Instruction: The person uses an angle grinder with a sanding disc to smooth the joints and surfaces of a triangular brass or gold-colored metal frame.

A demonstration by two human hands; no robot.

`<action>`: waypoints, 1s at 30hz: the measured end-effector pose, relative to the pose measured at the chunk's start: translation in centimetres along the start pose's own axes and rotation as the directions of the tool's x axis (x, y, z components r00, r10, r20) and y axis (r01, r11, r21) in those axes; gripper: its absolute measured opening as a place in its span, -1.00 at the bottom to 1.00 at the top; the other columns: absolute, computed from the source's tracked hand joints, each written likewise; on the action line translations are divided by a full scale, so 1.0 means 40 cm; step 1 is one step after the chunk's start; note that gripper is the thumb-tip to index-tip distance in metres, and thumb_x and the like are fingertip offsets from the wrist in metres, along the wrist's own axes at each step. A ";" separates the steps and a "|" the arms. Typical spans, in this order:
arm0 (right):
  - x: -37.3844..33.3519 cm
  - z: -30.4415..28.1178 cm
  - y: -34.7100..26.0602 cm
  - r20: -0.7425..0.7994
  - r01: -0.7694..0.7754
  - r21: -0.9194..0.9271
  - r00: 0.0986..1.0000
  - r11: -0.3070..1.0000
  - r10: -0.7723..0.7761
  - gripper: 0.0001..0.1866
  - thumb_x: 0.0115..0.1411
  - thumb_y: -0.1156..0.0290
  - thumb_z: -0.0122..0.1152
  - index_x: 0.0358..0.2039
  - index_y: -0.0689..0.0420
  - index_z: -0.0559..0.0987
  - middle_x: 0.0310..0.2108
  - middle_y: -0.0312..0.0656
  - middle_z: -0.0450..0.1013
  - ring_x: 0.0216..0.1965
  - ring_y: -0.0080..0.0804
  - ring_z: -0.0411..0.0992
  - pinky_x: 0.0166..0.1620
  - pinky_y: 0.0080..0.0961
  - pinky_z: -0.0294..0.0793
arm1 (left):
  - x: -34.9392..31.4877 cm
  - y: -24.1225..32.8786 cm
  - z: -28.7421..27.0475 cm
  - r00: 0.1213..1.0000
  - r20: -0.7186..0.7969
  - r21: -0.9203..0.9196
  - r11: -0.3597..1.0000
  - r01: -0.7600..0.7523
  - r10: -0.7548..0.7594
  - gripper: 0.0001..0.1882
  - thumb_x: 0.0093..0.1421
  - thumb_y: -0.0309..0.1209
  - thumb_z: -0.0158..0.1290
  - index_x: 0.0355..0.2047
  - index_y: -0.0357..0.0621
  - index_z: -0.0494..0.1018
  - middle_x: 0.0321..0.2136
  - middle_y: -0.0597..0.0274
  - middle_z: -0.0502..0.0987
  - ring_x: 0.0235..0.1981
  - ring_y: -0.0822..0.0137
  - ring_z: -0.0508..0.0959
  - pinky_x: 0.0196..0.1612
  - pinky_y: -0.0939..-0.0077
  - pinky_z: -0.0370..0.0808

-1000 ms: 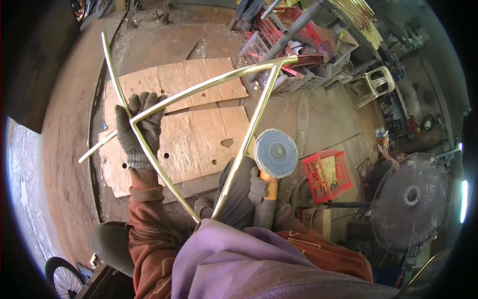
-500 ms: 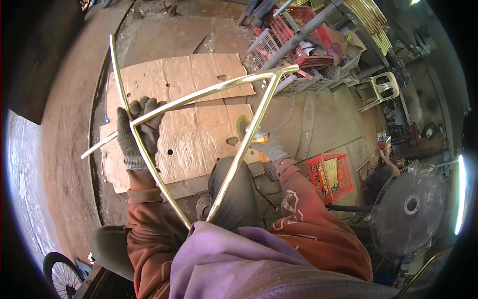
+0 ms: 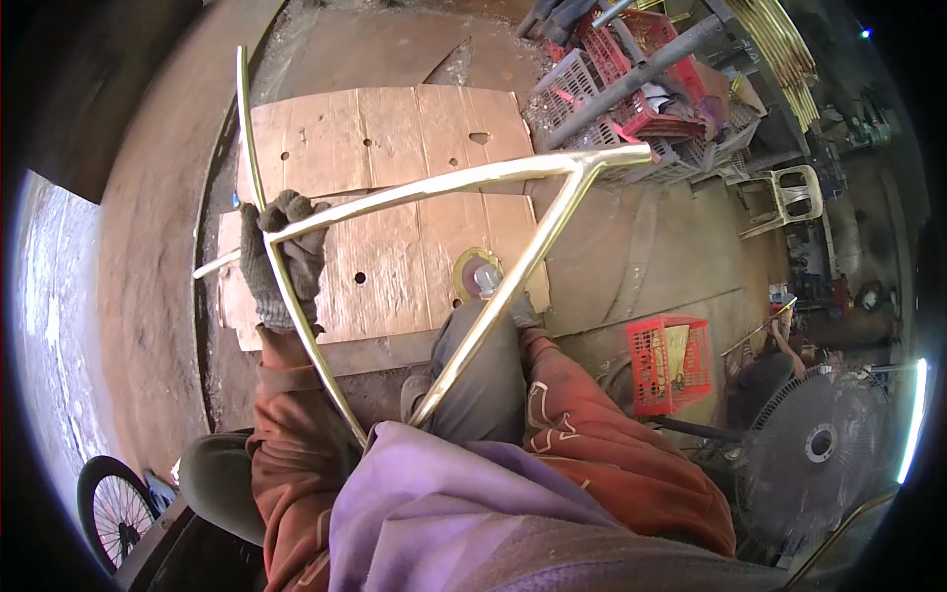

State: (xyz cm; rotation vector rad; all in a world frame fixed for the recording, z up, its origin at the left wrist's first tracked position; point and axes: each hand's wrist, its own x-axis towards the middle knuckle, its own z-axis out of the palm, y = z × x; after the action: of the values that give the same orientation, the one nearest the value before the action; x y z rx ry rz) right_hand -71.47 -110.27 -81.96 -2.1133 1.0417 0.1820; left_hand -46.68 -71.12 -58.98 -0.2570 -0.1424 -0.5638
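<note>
Frame (image 3: 434, 186) gripped at its joint (image 3: 272, 238) by the left hand (image 3: 304, 271), seemingly for steadiness; right hand (image 3: 523, 312) near the disc (image 3: 471, 273), grip hidden, can't tell.

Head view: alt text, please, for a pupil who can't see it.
A gloved left hand holds a golden tubular frame over cardboard; the right hand, mostly hidden behind it, is beside a disc tool. A red crate and fan stand at right.
</note>
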 end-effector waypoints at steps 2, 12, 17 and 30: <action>-0.017 0.003 -0.007 -0.004 -0.028 -0.053 1.000 0.998 0.028 -0.20 -0.07 0.06 0.57 0.05 0.22 0.39 -0.10 -0.03 0.51 -0.03 -0.18 0.48 0.03 -0.22 0.51 | -0.001 -0.002 -0.002 1.000 0.008 -0.007 1.000 0.008 -0.008 -0.55 0.49 -0.09 -0.07 -0.29 -0.31 0.41 -0.22 -0.09 0.49 -0.08 -0.02 0.57 0.28 -0.23 0.45; -0.046 -0.012 -0.049 -0.044 -0.018 -0.066 0.999 0.998 0.015 -0.43 0.12 0.26 0.47 0.05 0.20 0.43 -0.13 -0.14 0.46 -0.05 -0.31 0.40 0.04 -0.31 0.48 | 0.005 -0.014 -0.037 0.997 0.064 -0.079 0.996 0.044 -0.039 -0.54 0.49 -0.09 -0.08 -0.30 -0.31 0.41 -0.22 -0.09 0.49 -0.07 -0.02 0.57 0.29 -0.23 0.45; -0.104 -0.025 -0.120 -0.080 0.124 0.185 0.991 0.975 -0.111 -0.41 0.08 0.27 0.51 0.03 0.19 0.42 -0.14 -0.15 0.45 -0.05 -0.32 0.40 0.03 -0.32 0.48 | -0.017 0.015 -0.068 0.999 -0.024 0.092 0.995 -0.028 0.030 -0.55 0.49 -0.11 -0.08 -0.31 -0.33 0.41 -0.16 -0.14 0.50 -0.06 -0.06 0.58 0.26 -0.28 0.47; -0.340 -0.475 -0.041 0.109 -0.176 0.947 0.962 0.269 0.249 -0.36 0.09 0.05 0.49 0.06 0.16 0.48 -0.21 -0.14 0.54 -0.24 -0.25 0.57 -0.15 -0.25 0.65 | -0.108 0.003 -0.288 0.923 -0.357 0.300 0.918 0.259 -0.143 -0.55 0.47 -0.11 -0.02 -0.24 -0.38 0.41 -0.03 -0.27 0.54 0.11 -0.13 0.58 0.16 -0.15 0.63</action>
State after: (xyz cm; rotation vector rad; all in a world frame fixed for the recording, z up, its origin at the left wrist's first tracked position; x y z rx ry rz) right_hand -82.84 -114.22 -61.87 -0.8306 1.0614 -0.3441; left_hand -49.50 -72.04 -70.91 0.1975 0.0596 -0.7707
